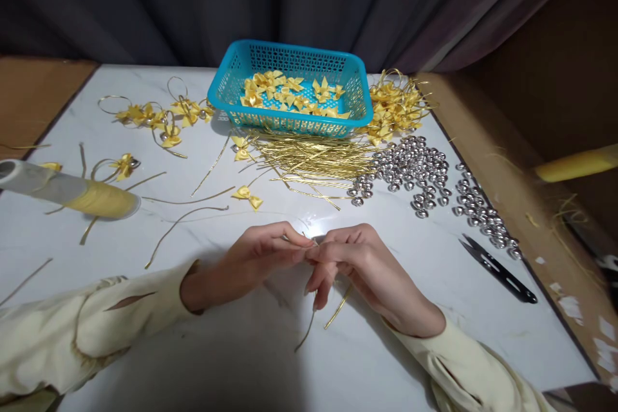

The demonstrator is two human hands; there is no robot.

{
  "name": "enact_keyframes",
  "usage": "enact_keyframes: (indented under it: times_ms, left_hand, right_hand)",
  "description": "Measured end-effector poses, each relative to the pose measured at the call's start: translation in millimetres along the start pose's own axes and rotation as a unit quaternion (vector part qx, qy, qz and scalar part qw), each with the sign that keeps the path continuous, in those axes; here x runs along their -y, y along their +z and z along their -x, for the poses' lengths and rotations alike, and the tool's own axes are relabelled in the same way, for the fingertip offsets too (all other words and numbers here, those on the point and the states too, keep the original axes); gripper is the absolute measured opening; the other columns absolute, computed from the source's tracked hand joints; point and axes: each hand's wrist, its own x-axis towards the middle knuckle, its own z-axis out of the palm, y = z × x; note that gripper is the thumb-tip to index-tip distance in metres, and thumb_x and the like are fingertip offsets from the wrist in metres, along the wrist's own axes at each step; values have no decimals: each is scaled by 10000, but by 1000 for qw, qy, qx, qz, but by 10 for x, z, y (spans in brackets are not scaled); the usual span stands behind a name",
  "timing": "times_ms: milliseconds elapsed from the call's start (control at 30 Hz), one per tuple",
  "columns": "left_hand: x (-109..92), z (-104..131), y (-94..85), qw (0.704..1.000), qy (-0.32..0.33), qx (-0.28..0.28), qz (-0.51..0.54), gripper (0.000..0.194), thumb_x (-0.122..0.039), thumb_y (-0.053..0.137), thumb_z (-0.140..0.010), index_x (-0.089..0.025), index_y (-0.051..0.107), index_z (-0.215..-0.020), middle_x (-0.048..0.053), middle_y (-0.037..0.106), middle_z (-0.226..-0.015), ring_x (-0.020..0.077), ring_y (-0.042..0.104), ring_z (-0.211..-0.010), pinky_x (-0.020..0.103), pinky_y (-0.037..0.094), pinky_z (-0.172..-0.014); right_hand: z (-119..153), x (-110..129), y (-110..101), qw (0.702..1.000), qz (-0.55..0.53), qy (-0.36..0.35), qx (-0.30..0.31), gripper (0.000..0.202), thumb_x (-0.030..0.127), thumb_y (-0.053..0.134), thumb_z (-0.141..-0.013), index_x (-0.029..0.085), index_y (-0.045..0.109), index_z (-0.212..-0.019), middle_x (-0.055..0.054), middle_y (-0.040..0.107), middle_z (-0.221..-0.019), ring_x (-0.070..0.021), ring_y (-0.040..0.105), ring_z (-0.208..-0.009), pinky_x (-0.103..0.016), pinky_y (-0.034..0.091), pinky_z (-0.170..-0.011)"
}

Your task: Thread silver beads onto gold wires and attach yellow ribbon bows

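Over the front middle of the white table, my left hand point(263, 254) and my right hand point(360, 261) meet, thumbs and index fingers pinched together. Between the fingertips is something small, mostly hidden. Gold wire ends point(338, 306) hang below my right hand. A yellow ribbon bow point(248, 197) lies beyond my left hand, near loose gold wires point(186, 219). Farther back is a bundle of gold wires point(313, 158), with silver beads point(415, 164) to its right. Behind the bundle, a blue basket point(290, 117) holds several yellow bows point(284, 93).
Black thread snips point(499, 270) lie at the right. Finished-looking bows on wire loops point(164, 116) are at the back left, with another pile point(396, 103) right of the basket. A yellow-wound tube point(72, 193) juts in from the left, another yellow roll point(579, 164) from the right.
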Motion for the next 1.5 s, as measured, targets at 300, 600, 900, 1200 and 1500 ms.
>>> enact_keyframes:
  times_ms: [300, 600, 900, 1200, 1500]
  left_hand:
    - [-1, -18, 8, 1000, 2, 6, 22, 96, -237, 656, -814, -155, 689, -851, 11, 672, -788, 130, 567, -764, 238, 408, -717]
    - [26, -23, -1, 999, 13, 13, 34, 107, -237, 660, -815, -140, 687, -852, 24, 681, -784, 136, 579, -763, 250, 413, -721]
    - [14, -7, -4, 1000, 23, 5, 13, 120, -238, 666, -811, -137, 698, -868, 45, 695, -816, 156, 600, -787, 271, 437, -736]
    - [13, -23, 4, 999, 35, 16, 15, 111, -164, 627, -828, -143, 703, -906, 38, 702, -841, 140, 618, -808, 240, 464, -740]
    - [18, -22, 7, 998, 49, 27, 22, 125, -163, 617, -840, -148, 702, -931, 26, 705, -838, 125, 623, -801, 217, 468, -735]
  right_hand:
    - [-6, -20, -9, 1000, -5, 1, 2, 227, 162, 588, -734, 124, 617, -512, -66, 696, -527, -170, 648, -423, -293, 462, -641]
    - [-10, -17, -8, 1000, -11, -6, 4, 227, 148, 578, -730, 126, 616, -508, -64, 691, -515, -172, 654, -431, -295, 465, -684]
    - [-17, -30, -19, 1000, -11, -7, 6, 228, 140, 567, -732, 132, 631, -513, -59, 691, -515, -175, 652, -431, -292, 458, -663]
    - [-21, -37, -26, 1000, -12, -1, 1, 235, 117, 536, -723, 126, 618, -502, -69, 689, -513, -175, 653, -430, -293, 457, -676]
    - [-30, -33, -16, 1000, -5, 1, -14, 239, 122, 529, -712, 120, 630, -496, -67, 681, -499, -177, 642, -417, -290, 468, -628]
